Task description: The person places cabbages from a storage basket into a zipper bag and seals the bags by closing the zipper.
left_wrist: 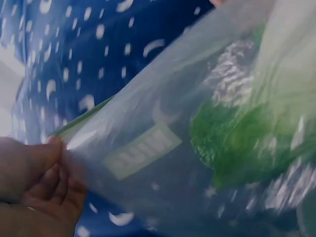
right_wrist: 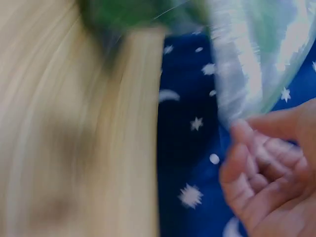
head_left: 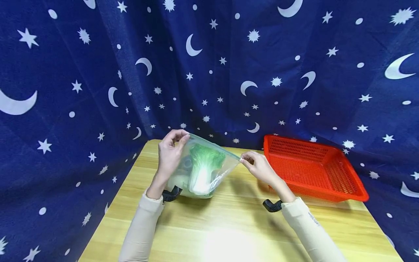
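Note:
A clear zip-top bag (head_left: 214, 179) with a green strip along its top edge hangs between both hands, tilted down toward the right. Inside it sits a leafy vegetable with a white stalk, like bok choy (head_left: 201, 174); other pale, rounded contents beside it are unclear. My left hand (head_left: 170, 151) pinches the bag's upper left corner between thumb and fingers. At the opposite corner, my right hand (head_left: 258, 166) pinches the edge, lower than the left. The left wrist view shows a printed label (left_wrist: 143, 152) on the film and green leaves (left_wrist: 237, 143) behind it.
To the right on the wooden table (head_left: 183, 233) stands a red perforated plastic basket (head_left: 304, 171). A dark blue curtain (head_left: 222, 83) with moons and stars hangs behind and at the sides. Each wrist carries a black camera mount (head_left: 272, 206).

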Motion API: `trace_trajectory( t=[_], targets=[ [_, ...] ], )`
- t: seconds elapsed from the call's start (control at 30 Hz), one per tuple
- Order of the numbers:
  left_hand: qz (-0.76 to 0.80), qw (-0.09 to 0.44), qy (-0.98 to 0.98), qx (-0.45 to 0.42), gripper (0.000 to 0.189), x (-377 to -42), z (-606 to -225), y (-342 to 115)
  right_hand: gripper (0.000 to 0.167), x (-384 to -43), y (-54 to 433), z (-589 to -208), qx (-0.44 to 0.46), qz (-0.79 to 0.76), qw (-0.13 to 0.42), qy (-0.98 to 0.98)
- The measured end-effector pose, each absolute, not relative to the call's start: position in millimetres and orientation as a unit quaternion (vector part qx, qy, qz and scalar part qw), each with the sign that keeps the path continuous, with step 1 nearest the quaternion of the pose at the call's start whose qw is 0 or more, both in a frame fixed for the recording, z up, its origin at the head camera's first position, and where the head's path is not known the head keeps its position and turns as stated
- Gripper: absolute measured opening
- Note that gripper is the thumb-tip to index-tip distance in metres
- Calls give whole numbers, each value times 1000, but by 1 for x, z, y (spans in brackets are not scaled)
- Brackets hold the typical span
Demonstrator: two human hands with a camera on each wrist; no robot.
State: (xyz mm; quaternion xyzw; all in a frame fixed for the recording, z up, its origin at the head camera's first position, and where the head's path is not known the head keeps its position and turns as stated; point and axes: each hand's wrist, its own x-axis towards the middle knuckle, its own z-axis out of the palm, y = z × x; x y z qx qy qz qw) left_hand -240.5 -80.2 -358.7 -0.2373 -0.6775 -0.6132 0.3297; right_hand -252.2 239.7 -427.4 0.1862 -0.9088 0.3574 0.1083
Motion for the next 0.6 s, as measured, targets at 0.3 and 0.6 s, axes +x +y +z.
trace_trajectory(
  t=[0.3, 0.6],
  targets=[
    [-381, 294, -736, -476, 9, -165, -376, -38, 32, -271, 252, -441, -3, 628, -217, -748],
    [-21, 270, -822, -501, 25, -125, -437, 18, 27, -301, 247, -449, -65, 685, -101, -718]
  ],
)
